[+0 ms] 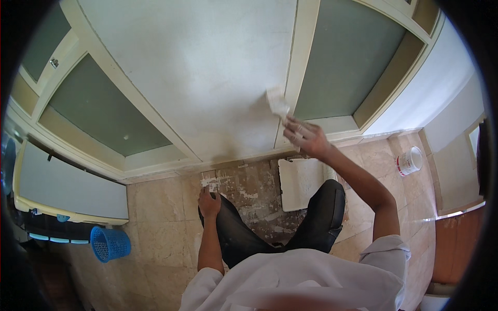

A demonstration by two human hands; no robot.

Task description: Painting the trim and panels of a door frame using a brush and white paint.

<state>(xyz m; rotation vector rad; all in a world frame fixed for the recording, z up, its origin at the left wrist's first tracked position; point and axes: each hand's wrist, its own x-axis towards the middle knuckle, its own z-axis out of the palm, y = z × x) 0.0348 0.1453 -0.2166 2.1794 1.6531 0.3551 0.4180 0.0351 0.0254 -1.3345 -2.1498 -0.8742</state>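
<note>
My right hand (307, 138) is closed around the handle of a paintbrush (278, 103) loaded with white paint. Its bristles are up against the white panel (207, 67), close to the cream frame strip on the panel's right. My left hand (209, 203) rests on my left knee with its fingers apart, and I see nothing held in it. Between my legs and the wall lies a white paint tray (296, 182), partly covered by my right knee. Under it spreads a brown, paint-spattered sheet (249, 189).
A white bucket (409, 161) stands on the tiled floor at the right. On the left are a blue perforated basket (110, 244) and a low white cabinet-like unit (70, 184). Grey-green recessed panels (101, 106) flank the white one. A reddish-brown surface (456, 243) lies at the far right.
</note>
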